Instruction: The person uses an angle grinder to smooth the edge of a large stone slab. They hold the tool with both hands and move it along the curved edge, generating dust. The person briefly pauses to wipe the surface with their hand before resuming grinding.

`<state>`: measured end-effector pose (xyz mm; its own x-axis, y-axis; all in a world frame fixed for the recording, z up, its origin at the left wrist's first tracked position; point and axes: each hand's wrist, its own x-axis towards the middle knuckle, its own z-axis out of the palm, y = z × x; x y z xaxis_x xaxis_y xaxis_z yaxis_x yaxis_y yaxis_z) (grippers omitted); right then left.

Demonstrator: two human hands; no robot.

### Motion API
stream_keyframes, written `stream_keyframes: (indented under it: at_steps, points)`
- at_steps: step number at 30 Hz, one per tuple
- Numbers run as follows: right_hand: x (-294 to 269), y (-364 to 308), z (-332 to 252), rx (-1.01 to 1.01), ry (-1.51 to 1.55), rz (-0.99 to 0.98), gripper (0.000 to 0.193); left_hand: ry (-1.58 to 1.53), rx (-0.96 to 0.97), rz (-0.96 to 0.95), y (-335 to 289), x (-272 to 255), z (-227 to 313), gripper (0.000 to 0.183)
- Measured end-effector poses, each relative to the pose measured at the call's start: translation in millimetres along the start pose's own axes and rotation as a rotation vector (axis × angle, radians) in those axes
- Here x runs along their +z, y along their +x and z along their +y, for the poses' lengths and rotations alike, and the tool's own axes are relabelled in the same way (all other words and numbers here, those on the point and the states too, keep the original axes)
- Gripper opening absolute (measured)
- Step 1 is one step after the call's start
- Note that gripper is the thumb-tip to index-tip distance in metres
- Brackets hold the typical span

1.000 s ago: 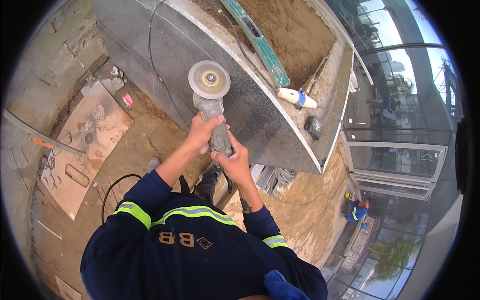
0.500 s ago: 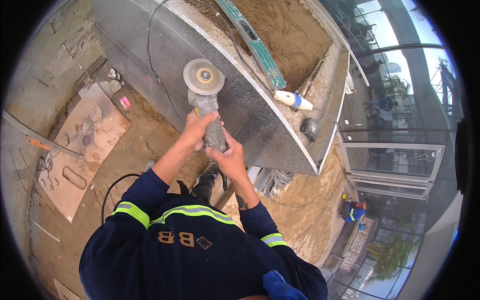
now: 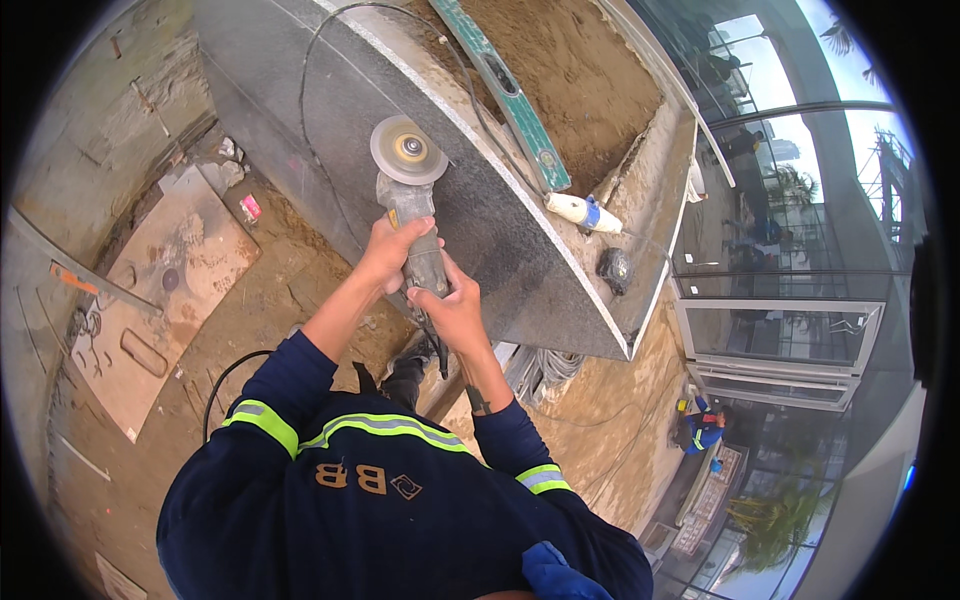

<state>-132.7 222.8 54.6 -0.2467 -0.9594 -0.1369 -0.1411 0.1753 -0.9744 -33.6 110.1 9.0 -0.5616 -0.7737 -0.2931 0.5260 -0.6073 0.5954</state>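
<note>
An angle grinder [image 3: 423, 262] with a round pale disc [image 3: 408, 149] is held out in front of me over a dark grey stone slab [image 3: 500, 270]. My left hand [image 3: 392, 255] wraps round its body just behind the head. Further back, my right hand [image 3: 455, 305] grips the rear of the body. The disc lies against or just over the slab's face, close to its pale upper edge; whether it touches I cannot tell. A black cable [image 3: 310, 120] loops over the slab.
A green spirit level [image 3: 505, 95] and a white-and-blue plug connector [image 3: 583, 212] lie along the slab's top, beside a dark wrapped bundle [image 3: 615, 270]. Brown board [image 3: 165, 300] rests on the dirt at left. Coiled cable [image 3: 548, 372] sits below the slab. A co-worker [image 3: 703, 428] crouches at right.
The grinder and both hands hold nearly the same place against the slab. The view has shifted slightly, and the co-worker at right has changed posture.
</note>
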Motion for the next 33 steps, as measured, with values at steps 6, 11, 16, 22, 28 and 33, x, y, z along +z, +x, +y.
stream_keyframes:
  at_steps: [6,11,16,22,28,33]
  points:
    - [-12,-25,2,-0.045,-0.099,0.009,0.082,-0.028,0.009,-0.008,-17,5,-22,0.038]
    - [-15,-34,0,-0.015,-0.083,-0.004,0.084,-0.035,-0.004,0.003,-22,9,-31,0.039]
    - [-17,-41,-2,-0.015,-0.107,0.009,0.084,-0.024,-0.001,-0.027,-27,9,-35,0.035]
    - [-16,-41,-2,-0.025,-0.106,0.011,0.085,-0.013,-0.004,-0.032,-26,9,-35,0.033]
    - [-12,-37,-2,0.0,-0.067,0.013,0.085,-0.007,-0.006,-0.037,-22,6,-31,0.032]
    - [-7,-31,-4,-0.015,-0.034,0.036,0.083,0.008,-0.01,-0.018,-18,5,-24,0.032]
